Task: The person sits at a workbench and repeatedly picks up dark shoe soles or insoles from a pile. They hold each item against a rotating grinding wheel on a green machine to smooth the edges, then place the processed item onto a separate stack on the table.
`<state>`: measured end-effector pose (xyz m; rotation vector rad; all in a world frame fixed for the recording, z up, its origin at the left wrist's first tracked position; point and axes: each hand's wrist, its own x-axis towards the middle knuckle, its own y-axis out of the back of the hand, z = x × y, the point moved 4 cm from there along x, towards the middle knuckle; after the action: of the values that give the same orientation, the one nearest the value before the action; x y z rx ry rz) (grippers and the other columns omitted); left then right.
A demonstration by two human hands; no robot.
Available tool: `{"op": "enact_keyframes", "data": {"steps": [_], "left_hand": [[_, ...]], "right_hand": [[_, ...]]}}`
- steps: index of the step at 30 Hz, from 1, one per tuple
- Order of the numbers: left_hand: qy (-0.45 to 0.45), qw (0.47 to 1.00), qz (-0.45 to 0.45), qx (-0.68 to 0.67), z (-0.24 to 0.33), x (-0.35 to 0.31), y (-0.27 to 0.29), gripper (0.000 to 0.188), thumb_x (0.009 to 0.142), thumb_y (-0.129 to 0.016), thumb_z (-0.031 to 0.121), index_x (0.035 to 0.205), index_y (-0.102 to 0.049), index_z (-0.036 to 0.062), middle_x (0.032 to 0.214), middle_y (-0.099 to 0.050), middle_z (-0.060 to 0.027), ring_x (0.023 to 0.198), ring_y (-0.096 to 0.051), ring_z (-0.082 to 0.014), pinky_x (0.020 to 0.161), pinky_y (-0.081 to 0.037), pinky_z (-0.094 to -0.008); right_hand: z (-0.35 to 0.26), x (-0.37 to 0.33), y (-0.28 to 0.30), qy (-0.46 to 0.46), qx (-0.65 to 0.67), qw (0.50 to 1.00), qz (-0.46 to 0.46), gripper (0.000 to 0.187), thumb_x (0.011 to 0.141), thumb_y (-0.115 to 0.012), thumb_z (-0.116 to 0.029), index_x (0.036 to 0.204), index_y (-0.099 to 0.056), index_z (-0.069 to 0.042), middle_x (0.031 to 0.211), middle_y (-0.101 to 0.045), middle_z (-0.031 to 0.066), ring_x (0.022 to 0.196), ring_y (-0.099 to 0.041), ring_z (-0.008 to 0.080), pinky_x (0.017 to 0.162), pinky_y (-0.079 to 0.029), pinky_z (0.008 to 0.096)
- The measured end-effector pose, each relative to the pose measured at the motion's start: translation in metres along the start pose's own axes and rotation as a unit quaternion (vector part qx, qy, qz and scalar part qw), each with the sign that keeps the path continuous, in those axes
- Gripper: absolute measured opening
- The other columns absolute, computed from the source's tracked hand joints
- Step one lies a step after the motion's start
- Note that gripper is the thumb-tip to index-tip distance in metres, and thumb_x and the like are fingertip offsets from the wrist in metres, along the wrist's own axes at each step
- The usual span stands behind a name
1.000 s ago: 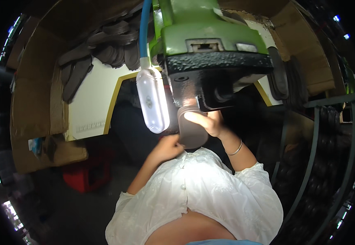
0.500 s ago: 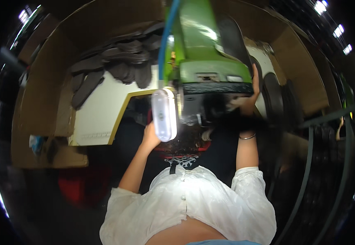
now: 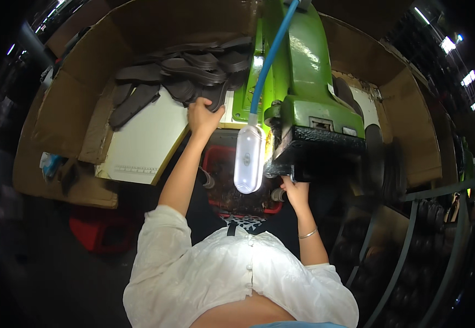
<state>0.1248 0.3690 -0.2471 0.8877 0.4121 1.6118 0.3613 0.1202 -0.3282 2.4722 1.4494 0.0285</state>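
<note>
Dark grey-brown shoe soles (image 3: 193, 68) lie in a loose pile on the white worktop to the left of a green machine (image 3: 308, 71). At the pile's near edge, my left hand (image 3: 204, 116) is closed on the end of one shoe sole (image 3: 217, 98), thumb on top. My right hand (image 3: 297, 192) is beneath the machine's black head (image 3: 322, 145), fingers curled at its lower left edge. The head partly hides those fingers, and what they hold, if anything, does not show. Between my hands hangs a lit, oblong white lamp (image 3: 249, 159) on a blue flexible stem.
Cardboard walls (image 3: 62, 104) enclose the worktop (image 3: 139, 147). More soles stand at the right, beside the machine. A red crate (image 3: 221, 156) with dark scraps is below the lamp, and a red stool (image 3: 98, 229) stands lower left. A metal rack (image 3: 412, 229) is at right.
My left hand has moved from behind the lamp up to the sole pile and closed on a sole. The right hand has come down from the soles at the right to under the machine head.
</note>
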Motion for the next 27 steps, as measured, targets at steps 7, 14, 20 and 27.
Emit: {"op": "enact_keyframes", "data": {"steps": [7,14,20,27], "left_hand": [[-0.130,0.977,0.060,-0.155,0.049,-0.110,0.120,0.040,0.060,-0.074,0.010,0.093,-0.052,0.0051,0.102,-0.051,-0.0134,0.095,-0.051,-0.0275,0.083,-0.042,-0.0350],[-0.038,0.786,-0.378,-0.487,0.042,-0.162,0.101,0.061,0.059,-0.072,0.013,0.113,-0.047,-0.0012,0.110,-0.052,-0.0106,0.103,-0.050,-0.0167,0.090,-0.038,-0.0300],[0.074,0.757,-0.315,-0.567,0.070,-0.217,0.044,0.037,0.078,-0.062,0.010,0.110,-0.051,-0.0033,0.104,-0.058,-0.0097,0.094,-0.056,-0.0145,0.084,-0.043,-0.0272],[0.084,0.785,-0.395,-0.470,0.119,-0.192,0.026,0.018,0.081,-0.063,0.017,0.091,-0.061,0.0017,0.079,-0.060,-0.0005,0.073,-0.053,-0.0075,0.067,-0.044,-0.0234]], "right_hand": [[0.032,-0.037,0.042,-0.076,0.049,0.995,-0.050,0.034,0.086,-0.056,-0.018,0.116,-0.051,-0.003,0.085,-0.061,0.0063,0.065,-0.058,0.0099,0.052,-0.045,0.0194],[0.003,-0.080,-0.024,-0.066,0.220,0.917,-0.327,0.078,0.076,-0.070,-0.024,0.136,-0.025,-0.003,0.126,-0.045,0.0139,0.106,-0.051,0.0191,0.078,-0.048,0.0285],[0.006,-0.096,-0.028,-0.106,0.155,0.903,-0.386,0.051,0.074,-0.071,-0.012,0.118,-0.049,0.001,0.110,-0.058,0.0084,0.097,-0.055,0.0156,0.086,-0.043,0.0282],[-0.007,-0.112,-0.054,-0.130,0.197,0.928,-0.287,0.047,0.076,-0.069,-0.010,0.117,-0.048,0.001,0.114,-0.053,0.0110,0.105,-0.049,0.0187,0.089,-0.041,0.0312]]}}
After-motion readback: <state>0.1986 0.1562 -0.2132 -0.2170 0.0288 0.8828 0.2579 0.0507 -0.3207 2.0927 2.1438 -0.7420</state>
